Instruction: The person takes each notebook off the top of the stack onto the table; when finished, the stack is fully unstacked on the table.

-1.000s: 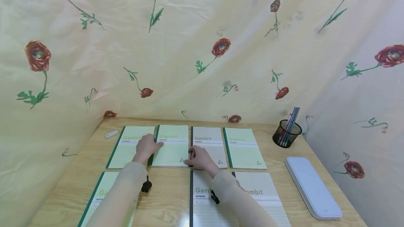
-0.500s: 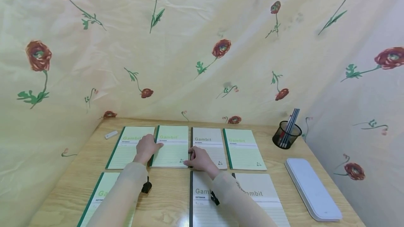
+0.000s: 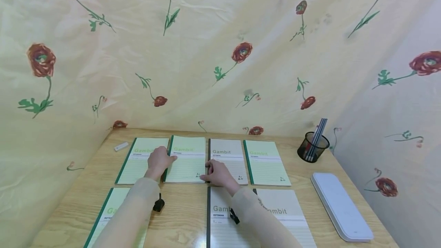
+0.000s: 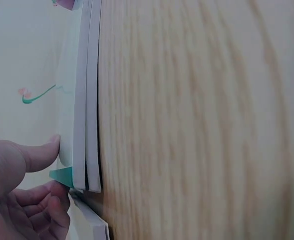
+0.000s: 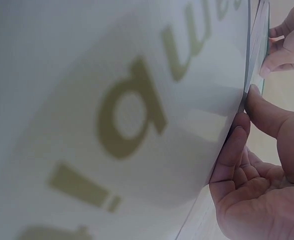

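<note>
A pale green notebook (image 3: 187, 167) with a dark green spine lies second from left in the back row. My left hand (image 3: 159, 162) holds its spine side, thumb on the cover and fingers curled at the edge. In the left wrist view two layers of notebooks (image 4: 87, 125) lie one over the other under my left thumb. At the near right corner, my right hand (image 3: 220, 173) pinches the edge between thumb and fingers. Those fingers rest beside a grey notebook (image 3: 229, 148) with a black spine. Another green notebook (image 3: 136, 165) lies partly beneath my left hand.
A fourth back-row notebook (image 3: 267, 163) is green. Nearer lie a green notebook (image 3: 110, 209) and two larger grey ones, partly under my sleeves. To the right stand a mesh pen cup (image 3: 311, 150) and a white case (image 3: 341, 206). A white eraser-like block (image 3: 121, 147) lies far left.
The held notebook's far edge has shifted slightly farther back and left, with a small leftward shift of my left hand. My right hand keeps its pinch almost in place.
</note>
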{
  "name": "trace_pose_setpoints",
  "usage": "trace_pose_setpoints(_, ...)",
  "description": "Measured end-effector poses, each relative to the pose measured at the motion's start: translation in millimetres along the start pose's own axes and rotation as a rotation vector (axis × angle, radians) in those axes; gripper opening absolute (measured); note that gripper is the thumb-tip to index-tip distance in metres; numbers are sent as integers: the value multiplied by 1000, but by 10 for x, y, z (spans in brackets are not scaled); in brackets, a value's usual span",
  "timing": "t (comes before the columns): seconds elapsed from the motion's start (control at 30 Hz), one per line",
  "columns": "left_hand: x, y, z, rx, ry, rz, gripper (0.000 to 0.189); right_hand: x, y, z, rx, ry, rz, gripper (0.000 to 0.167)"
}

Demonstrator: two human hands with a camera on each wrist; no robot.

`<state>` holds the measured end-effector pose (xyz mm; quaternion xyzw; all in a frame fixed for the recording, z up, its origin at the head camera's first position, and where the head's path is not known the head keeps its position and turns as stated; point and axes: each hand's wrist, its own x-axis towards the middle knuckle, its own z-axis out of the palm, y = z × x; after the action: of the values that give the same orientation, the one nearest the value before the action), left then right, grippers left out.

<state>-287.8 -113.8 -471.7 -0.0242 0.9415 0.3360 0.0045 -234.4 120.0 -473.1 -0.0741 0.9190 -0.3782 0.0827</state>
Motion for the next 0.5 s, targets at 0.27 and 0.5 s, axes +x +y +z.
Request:
trace_pose_setpoints(0.27, 3, -20, -24, -13, -3, -14, 31, -9, -10, -2, 5, -1, 1, 47)
trace_pose_setpoints(0.5, -13, -56, -101, -41, -20, -25, 42, -17, -8, -17, 5, -1, -9, 48)
